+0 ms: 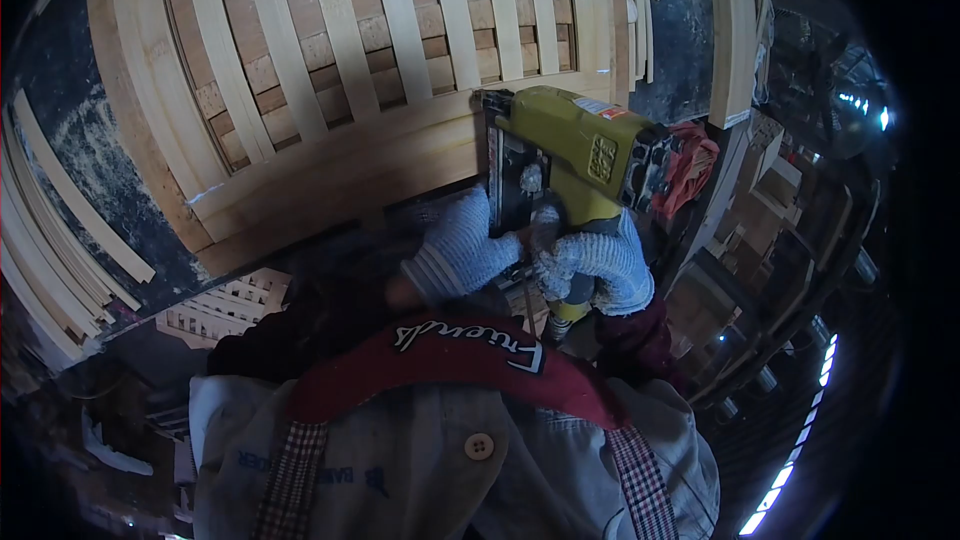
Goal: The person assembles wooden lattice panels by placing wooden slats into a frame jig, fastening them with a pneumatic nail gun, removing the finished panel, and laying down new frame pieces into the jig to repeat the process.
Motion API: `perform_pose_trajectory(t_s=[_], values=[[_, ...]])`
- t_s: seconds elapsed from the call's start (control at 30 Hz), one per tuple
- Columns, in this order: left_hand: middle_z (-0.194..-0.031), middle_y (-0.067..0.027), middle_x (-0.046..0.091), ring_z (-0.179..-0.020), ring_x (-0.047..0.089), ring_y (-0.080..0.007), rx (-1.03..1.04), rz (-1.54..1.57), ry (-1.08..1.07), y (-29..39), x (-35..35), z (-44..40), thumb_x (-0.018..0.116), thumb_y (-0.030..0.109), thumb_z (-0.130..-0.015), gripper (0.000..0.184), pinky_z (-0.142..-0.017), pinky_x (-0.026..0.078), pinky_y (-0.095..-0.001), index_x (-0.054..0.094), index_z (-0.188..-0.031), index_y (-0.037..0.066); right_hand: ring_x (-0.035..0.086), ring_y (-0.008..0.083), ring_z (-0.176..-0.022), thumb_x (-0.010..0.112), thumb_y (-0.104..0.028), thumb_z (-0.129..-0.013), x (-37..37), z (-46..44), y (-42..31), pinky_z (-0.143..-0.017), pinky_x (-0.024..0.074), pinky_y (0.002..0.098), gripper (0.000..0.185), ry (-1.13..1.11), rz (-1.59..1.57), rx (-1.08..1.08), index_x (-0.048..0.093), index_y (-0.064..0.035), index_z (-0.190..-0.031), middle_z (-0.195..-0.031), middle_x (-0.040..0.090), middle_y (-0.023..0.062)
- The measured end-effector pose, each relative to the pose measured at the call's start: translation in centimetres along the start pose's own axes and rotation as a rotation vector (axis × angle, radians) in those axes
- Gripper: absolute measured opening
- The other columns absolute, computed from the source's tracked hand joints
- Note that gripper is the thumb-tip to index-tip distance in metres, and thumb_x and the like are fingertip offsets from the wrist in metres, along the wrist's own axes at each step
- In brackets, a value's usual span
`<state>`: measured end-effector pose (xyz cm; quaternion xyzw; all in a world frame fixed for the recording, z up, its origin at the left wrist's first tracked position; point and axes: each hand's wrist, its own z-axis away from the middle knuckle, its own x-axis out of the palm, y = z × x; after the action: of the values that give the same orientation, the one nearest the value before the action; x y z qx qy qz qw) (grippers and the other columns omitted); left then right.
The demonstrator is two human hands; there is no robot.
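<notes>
The right hand is wrapping the handle of the gun; the left hand is holding its thumb apart from its fingers beside the magazine, contact unclear. Bracing square and keeping fingers off the nose would be serving best. Ahead of the right grip, the gun is overlapping the rail, slats lying beyond.

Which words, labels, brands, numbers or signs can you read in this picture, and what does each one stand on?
"Friends": pale letters on the red band across the wearer's front.
Blue print on the grey clothing: too blurred to read with certainty.
Red-and-white sticker on the green nail gun: too small to read.
Raised mark on the nail gun's side: not legible.
</notes>
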<state>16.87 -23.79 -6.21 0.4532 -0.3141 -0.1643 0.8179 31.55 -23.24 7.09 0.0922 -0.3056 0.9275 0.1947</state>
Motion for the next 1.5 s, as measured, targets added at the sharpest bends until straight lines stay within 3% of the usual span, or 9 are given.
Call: perform_pose_trajectory(t_s=[0.2,0.33,0.43,0.67,0.97,1.13,1.3,1.37,1.5], values=[[-0.096,-0.0177,0.068,-0.090,0.067,-0.0274,-0.015,0.071,-0.049,1.0,0.8,-1.5,0.076,0.026,-0.077,0.049,-0.079,0.053,-0.0390,0.055,-0.111,-0.003,0.056,0.0163,-0.053,0.071,-0.007,-0.078,-1.0,0.5,-0.8,-0.049,0.0459,0.0279,0.030,0.111,0.013,0.109,0.058,0.0021,-0.103,-0.068,0.060,0.0092],[-0.097,-0.0172,0.068,-0.090,0.067,-0.0263,-0.016,0.171,-0.061,0.7,2.5,-2.9,0.075,0.023,-0.077,0.050,-0.080,0.053,-0.0377,0.054,-0.113,-0.004,0.057,0.0156,-0.053,0.071,-0.008,-0.078,-3.0,0.0,0.1,-0.050,0.0459,0.0270,0.029,-0.008,-0.162,-0.045,0.059,0.0029,-0.102,-0.068,0.061,0.0090],[-0.099,-0.0176,0.067,-0.091,0.067,-0.0266,-0.089,0.011,-0.113,1.5,1.9,-3.0,0.075,0.023,-0.078,0.052,-0.081,0.053,-0.0373,0.053,-0.114,-0.005,0.058,0.0157,-0.054,0.071,-0.006,-0.078,-2.9,0.6,-1.9,-0.049,0.0466,0.0274,0.030,0.143,0.023,0.079,0.059,0.0022,-0.104,-0.069,0.061,0.0085],[-0.102,-0.0192,0.066,-0.093,0.066,-0.0267,-0.114,-0.007,-0.164,1.9,4.5,-5.6,0.073,0.022,-0.079,0.051,-0.082,0.052,-0.0371,0.051,-0.116,-0.006,0.060,0.0152,-0.056,0.074,-0.005,-0.075,-5.8,1.4,-2.3,-0.051,0.0479,0.0270,0.035,0.179,0.012,0.053,0.059,0.0015,-0.106,-0.075,0.064,0.0091],[-0.105,-0.0202,0.064,-0.096,0.064,-0.0292,-0.104,0.155,-0.206,2.3,3.8,-6.0,0.072,0.017,-0.078,0.051,-0.084,0.051,-0.0389,0.050,-0.118,-0.005,0.061,0.0148,-0.059,0.074,-0.005,-0.076,-6.4,1.3,-0.8,-0.054,0.0494,0.0263,0.034,0.228,-0.049,0.081,0.061,0.0010,-0.106,-0.074,0.064,0.0072],[-0.104,-0.0191,0.064,-0.095,0.064,-0.0293,-0.109,-0.045,-0.269,2.7,6.4,-8.4,0.071,0.016,-0.078,0.051,-0.085,0.050,-0.0396,0.049,-0.119,-0.005,0.061,0.0142,-0.060,0.074,-0.007,-0.076,-10.0,1.8,-0.9,-0.054,0.0490,0.0261,0.035,0.089,-0.235,-0.130,0.061,0.0011,-0.107,-0.073,0.064,0.0072],[-0.103,-0.0173,0.064,-0.096,0.063,-0.0270,-0.163,0.087,-0.259,1.8,6.5,-8.3,0.071,0.015,-0.079,0.051,-0.084,0.050,-0.0387,0.048,-0.120,-0.003,0.059,0.0141,-0.059,0.074,-0.006,-0.075,-10.3,0.9,-0.7,-0.053,0.0484,0.0258,0.037,0.039,-0.254,-0.135,0.059,0.0001,-0.109,-0.076,0.064,0.0072],[-0.104,-0.0165,0.064,-0.096,0.063,-0.0256,-0.167,0.133,-0.250,1.3,6.8,-8.4,0.070,0.014,-0.079,0.050,-0.084,0.050,-0.0377,0.048,-0.120,-0.003,0.059,0.0141,-0.059,0.074,-0.006,-0.075,-10.9,0.7,-0.7,-0.053,0.0483,0.0258,0.038,-0.012,-0.221,-0.184,0.059,-0.0002,-0.109,-0.077,0.064,0.0071],[-0.105,-0.0157,0.064,-0.097,0.063,-0.0235,-0.133,0.164,-0.239,1.5,7.4,-8.7,0.068,0.010,-0.081,0.047,-0.085,0.050,-0.0360,0.047,-0.120,-0.003,0.060,0.0141,-0.059,0.075,-0.004,-0.074,-9.8,1.5,-3.1,-0.052,0.0478,0.0258,0.038,0.179,0.007,-0.030,0.059,-0.0004,-0.108,-0.077,0.063,0.0070]])
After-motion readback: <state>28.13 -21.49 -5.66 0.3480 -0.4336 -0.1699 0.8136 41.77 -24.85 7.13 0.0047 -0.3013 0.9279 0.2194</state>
